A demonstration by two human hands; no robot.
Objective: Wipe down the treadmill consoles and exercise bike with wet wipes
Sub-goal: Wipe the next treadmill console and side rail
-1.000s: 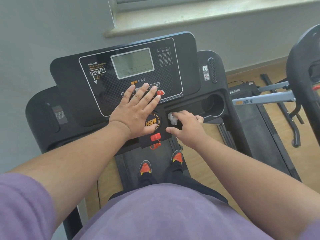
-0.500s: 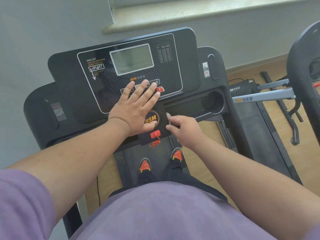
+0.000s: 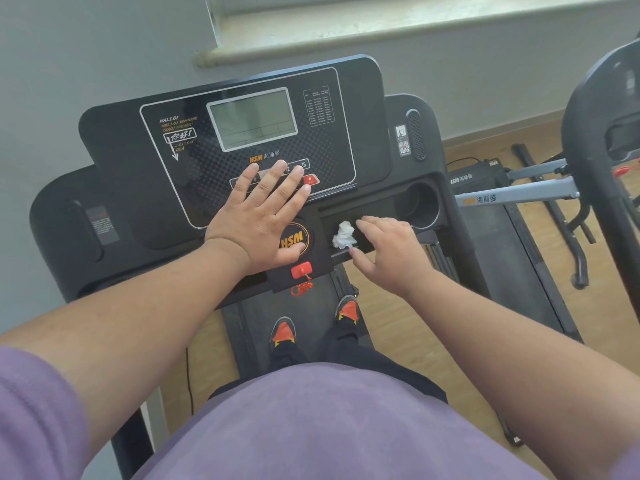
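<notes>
Gray-walled room: 1 treadmill console (image 3: 145,188), left hand (image 3: 258,216) spread flat, right hand (image 3: 391,247) pinching 1 wipe (image 3: 343,235).

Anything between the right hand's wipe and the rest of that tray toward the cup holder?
Nothing visible. The right hand has the crumpled wipe at the left end of the tray; the stretch running right to the cup holder looks bare. The left hand lies flat on the console buttons, clear of that path.
</notes>
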